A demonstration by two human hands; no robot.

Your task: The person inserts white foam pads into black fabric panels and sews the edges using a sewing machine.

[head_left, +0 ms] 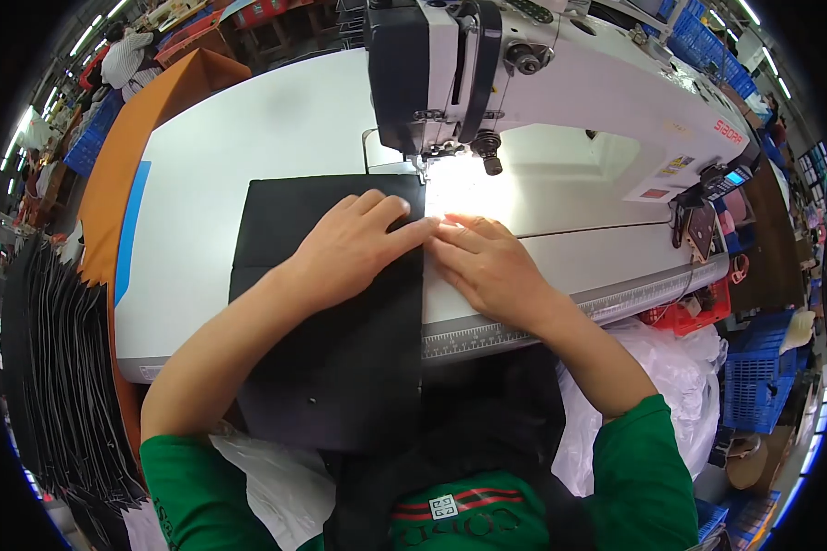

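Black panel (358, 344): through the head camera I see it left of centre, lying on the white worktop (211, 156), its lower part out past the near edge; its top right corner sits at the presser foot (424, 168).
Panel edge, risk: I judge that uneven pressure from the two hands could swing the panel and pull its right edge out of line with the foot.
Overhang, risk: the lower part's weight, or a catch on the ruler strip (473, 342), could drag the panel toward the bottom of the frame.
Fingertips, risk: they lie just below the foot, so straying higher along the edge could put them under the head of the sewing machine (560, 96).
Left hand (354, 241): palm down across the panel, fingers loosely bent and apart from the thumb, which points right to the panel's edge; I see no grip.
Right hand (489, 266): right of that edge, fingers bent, pointing up and left, tips meeting the left thumb; I cannot tell whether they pinch the edge.
Forearms (230, 340): both slant inward from the lower part of the frame, elbows bent outward.
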